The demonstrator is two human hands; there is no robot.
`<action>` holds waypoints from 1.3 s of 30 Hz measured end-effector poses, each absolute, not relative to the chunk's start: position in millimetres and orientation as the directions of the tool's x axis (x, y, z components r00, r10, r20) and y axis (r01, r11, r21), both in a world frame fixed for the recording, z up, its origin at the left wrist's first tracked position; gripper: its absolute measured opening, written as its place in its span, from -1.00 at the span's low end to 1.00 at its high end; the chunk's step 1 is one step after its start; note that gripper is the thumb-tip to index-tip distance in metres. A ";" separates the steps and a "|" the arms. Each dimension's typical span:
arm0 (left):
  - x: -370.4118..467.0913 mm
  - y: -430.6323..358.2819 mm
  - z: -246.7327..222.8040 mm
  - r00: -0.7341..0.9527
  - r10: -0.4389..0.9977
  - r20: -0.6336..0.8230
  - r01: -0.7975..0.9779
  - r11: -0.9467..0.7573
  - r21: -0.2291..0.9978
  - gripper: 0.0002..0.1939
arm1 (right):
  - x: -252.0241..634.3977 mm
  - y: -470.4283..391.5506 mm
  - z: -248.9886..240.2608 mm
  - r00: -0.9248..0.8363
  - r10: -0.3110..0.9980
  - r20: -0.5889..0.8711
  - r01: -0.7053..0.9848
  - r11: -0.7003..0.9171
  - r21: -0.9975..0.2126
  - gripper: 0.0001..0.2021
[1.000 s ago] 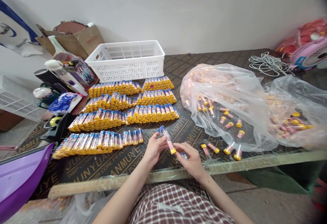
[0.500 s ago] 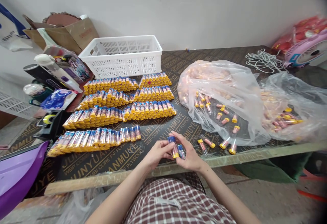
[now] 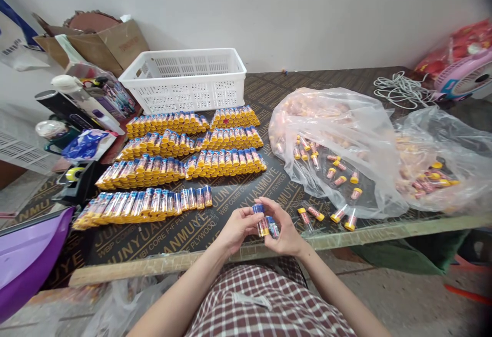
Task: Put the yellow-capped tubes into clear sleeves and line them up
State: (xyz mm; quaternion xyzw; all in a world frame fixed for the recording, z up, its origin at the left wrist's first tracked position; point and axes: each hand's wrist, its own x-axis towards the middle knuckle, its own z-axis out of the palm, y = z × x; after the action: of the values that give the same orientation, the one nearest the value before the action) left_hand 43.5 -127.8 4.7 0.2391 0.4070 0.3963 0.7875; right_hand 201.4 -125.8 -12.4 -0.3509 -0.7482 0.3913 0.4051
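Note:
Close to the table's front edge, my left hand (image 3: pixel 239 228) pinches a small clear tube (image 3: pixel 262 220) with a blue cap on top and a yellow base. My right hand (image 3: pixel 285 228) curls round the other side, its fingers at the same tube and its palm against a second tube with a blue label (image 3: pixel 272 227). Stacked rows of blue and yellow tubes (image 3: pixel 154 202) lie on the left half of the dark table. A few loose yellow-capped tubes (image 3: pixel 305 218) lie right of my hands.
Behind the rows stands a white plastic crate (image 3: pixel 188 91). Two clear bags (image 3: pixel 369 137) of tubes lie on the right, near a coiled cord (image 3: pixel 402 90) and a pink fan (image 3: pixel 467 75). A black tape dispenser (image 3: pixel 77 185) and a purple bin (image 3: pixel 33 260) are at left.
The view has shifted slightly. Both hands keep nearly the same hold on the tube.

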 end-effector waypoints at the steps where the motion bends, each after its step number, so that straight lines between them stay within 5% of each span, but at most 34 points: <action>1: 43.8 -128.0 5.4 0.355 0.820 -0.450 -0.429 0.570 0.700 -0.59 | 201.5 -125.8 -13.0 -0.424 0.842 0.333 0.200 0.446 -0.872 -0.19; 20: 43.7 -125.7 2.8 0.321 0.844 -0.430 -0.412 0.533 0.739 -0.61 | 199.7 -124.0 -10.0 -0.438 0.836 0.331 0.205 0.451 -0.869 -0.16; 23: 25.9 -108.9 -4.2 0.104 0.921 -0.375 -0.157 0.388 0.908 -0.69 | 206.0 -122.4 -9.1 -0.436 0.847 0.303 0.256 0.440 -0.861 -0.12; 25: 5.9 -94.2 -9.0 -0.116 0.960 -0.254 0.250 0.275 0.928 -0.75 | 212.9 -121.2 -10.2 -0.375 0.878 0.297 0.287 0.415 -0.863 -0.12; 27: -15.2 -81.2 -12.9 -0.242 0.965 -0.102 0.656 0.240 0.716 -0.79 | 221.5 -119.4 -12.4 -0.295 0.911 0.287 0.330 0.379 -0.864 -0.17; 29: -32.3 -73.0 -15.3 -0.226 0.974 -0.022 0.871 0.212 0.443 -0.76 | 231.8 -116.8 -15.2 -0.239 0.934 0.266 0.408 0.345 -0.845 -0.27; 31: -42.5 -70.3 -16.1 -0.198 0.980 0.034 0.949 0.183 0.257 -0.70 | 244.5 -113.4 -18.8 -0.198 0.945 0.260 0.519 0.327 -0.790 -0.42; 34: -42.6 -74.2 -15.3 -0.189 0.972 0.140 0.974 0.168 0.153 -0.53 | 268.1 -108.3 -26.8 -0.106 0.946 0.306 0.711 0.288 -0.642 -0.67; 36: -31.3 -79.9 -15.6 -0.154 0.973 0.170 0.976 0.124 0.178 -0.55 | 283.4 -105.8 -32.6 -0.057 0.944 0.324 0.810 0.234 -0.539 -0.75; 39: 1.8 -90.5 -21.9 -0.005 0.994 0.107 0.927 -0.035 0.372 -0.76 | 297.4 -103.7 -38.9 -0.031 0.954 0.298 0.878 0.168 -0.448 -0.78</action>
State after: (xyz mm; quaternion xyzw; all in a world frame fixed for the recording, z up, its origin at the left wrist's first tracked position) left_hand 1.8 -90.5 -21.9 0.6985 0.6877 0.1721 0.0971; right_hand 297.4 -103.7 -38.9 -0.6410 -0.7144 0.0701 0.2717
